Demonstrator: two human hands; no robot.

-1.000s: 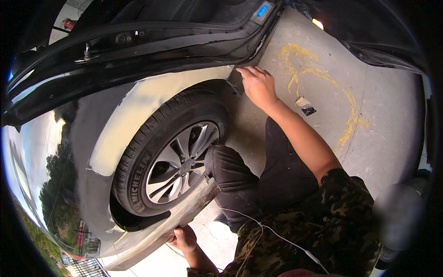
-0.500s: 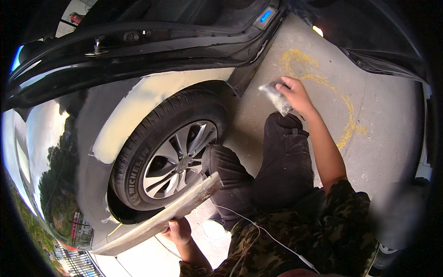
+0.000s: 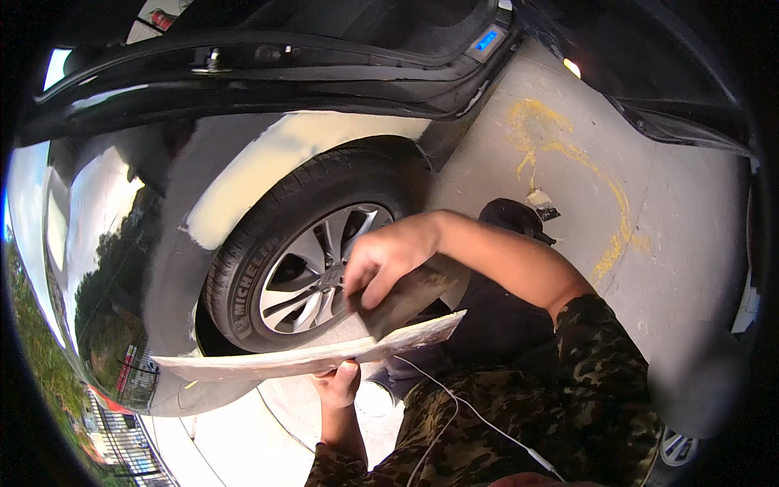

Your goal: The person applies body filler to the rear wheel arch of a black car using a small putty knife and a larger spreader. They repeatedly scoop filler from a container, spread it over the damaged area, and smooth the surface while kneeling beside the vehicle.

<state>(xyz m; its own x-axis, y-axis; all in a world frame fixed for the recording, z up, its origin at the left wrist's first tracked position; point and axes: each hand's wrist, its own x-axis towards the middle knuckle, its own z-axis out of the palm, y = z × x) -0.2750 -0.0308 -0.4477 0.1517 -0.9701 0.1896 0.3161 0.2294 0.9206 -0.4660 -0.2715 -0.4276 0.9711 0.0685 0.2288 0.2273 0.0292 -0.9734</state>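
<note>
My left hand [image 3: 339, 383] grips a long, pale, putty-smeared board [image 3: 268, 365] from below, thumb on its near edge. The board spans in front of the wheel [image 3: 329, 276], roughly level. Above its right part, my right hand [image 3: 393, 256] is closed on a flat brownish spreader [image 3: 410, 302], blurred by motion. The spreader's lower edge meets or nearly meets the board; I cannot tell which. Over the wheel arch, the dark car panel carries a cream filler patch [image 3: 268, 174]. A small cream-and-dark piece [image 3: 542, 203] lies on the floor by my knee.
A dark car door [image 3: 665, 73] stands open at the upper right. Yellow markings [image 3: 604, 187] stain the concrete floor. Below the board stands a white-topped round can [image 3: 375, 399]. A thin white cable [image 3: 454, 398] runs across my shirt.
My right hand has come down and left from above the floor to the board. The board has swung to a more level position, its right end farther right. The floor piece now shows.
</note>
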